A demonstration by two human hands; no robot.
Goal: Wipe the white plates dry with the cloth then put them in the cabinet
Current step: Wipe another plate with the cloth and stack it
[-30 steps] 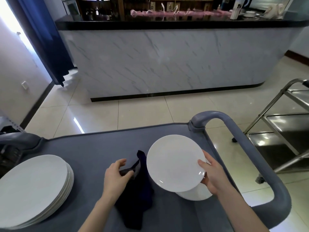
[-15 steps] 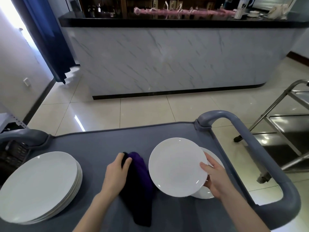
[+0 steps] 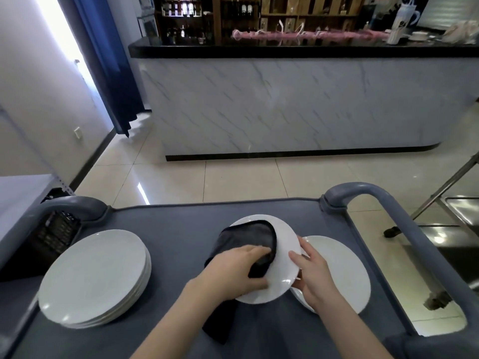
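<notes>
Cloth (image 3: 246, 237) has come onto the plate (image 3: 285, 255), gripped by the left hand (image 3: 233, 270); right hand (image 3: 316, 278) pinches the rim. Stiff, brittle, perhaps slick: hold its edge.

The left hand (image 3: 241, 270) covers part of the dark cloth (image 3: 248, 237), whose tail disappears under the held plate (image 3: 283, 242). The grip of the right hand (image 3: 315, 277) is partly hidden beneath its rim. The right edge cuts off the metal rack (image 3: 460, 207).
</notes>
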